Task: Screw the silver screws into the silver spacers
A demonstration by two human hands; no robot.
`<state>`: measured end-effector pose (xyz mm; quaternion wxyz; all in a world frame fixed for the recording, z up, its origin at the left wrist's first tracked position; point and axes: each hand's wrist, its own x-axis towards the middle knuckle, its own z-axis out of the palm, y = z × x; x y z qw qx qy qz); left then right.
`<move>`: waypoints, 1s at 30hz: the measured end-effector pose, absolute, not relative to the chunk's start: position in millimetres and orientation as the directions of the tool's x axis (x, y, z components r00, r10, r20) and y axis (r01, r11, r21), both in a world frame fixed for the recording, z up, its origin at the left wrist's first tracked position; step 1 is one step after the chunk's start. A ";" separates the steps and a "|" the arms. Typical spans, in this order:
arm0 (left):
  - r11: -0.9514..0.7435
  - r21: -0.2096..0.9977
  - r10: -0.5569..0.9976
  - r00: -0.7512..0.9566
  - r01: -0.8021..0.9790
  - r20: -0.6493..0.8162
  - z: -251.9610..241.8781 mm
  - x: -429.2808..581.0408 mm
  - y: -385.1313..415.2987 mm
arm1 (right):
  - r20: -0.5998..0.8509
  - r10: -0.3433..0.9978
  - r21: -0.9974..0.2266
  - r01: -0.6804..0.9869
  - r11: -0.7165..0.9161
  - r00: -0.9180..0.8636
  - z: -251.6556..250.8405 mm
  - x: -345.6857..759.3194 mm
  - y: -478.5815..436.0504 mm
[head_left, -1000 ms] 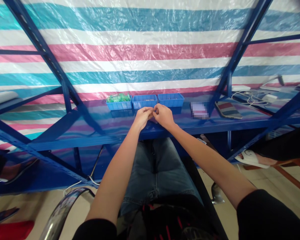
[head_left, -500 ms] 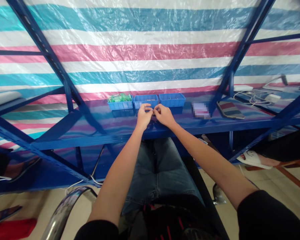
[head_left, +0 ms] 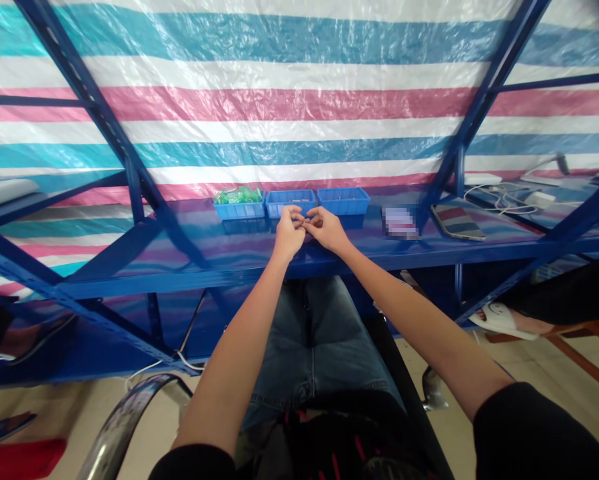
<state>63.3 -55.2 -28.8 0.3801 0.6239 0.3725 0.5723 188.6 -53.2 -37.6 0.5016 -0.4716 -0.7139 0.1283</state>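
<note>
Above the front part of the blue shelf (head_left: 214,250), my left hand (head_left: 290,235) and my right hand (head_left: 325,229) meet fingertip to fingertip. Both are closed in a pinch on something too small to make out. Just beyond them stand three blue bins in a row. The left bin (head_left: 240,211) holds green plastic pieces (head_left: 239,195). In the middle bin (head_left: 274,203), partly behind my left hand, a few small light pieces show. Small bits lie in the right bin (head_left: 344,201), too small to name.
Right of the bins lie a blurred-out item (head_left: 400,223) and a flat tablet-like device (head_left: 458,221). White cables (head_left: 499,199) are farther right. Slanted blue frame posts (head_left: 452,160) rise on both sides before a striped plastic sheet (head_left: 299,103). Another person's sandalled foot (head_left: 509,321) is at right.
My fingers have shifted slightly against each other, with the left hand turned a little. The hands stay together in the same place, and the view has moved slightly.
</note>
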 end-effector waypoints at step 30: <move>-0.328 0.813 0.933 0.032 0.480 0.358 -30.8 76.7 -63.6 | 0.683 0.692 -0.471 0.865 0.170 0.236 -30.7 241.5 -18.7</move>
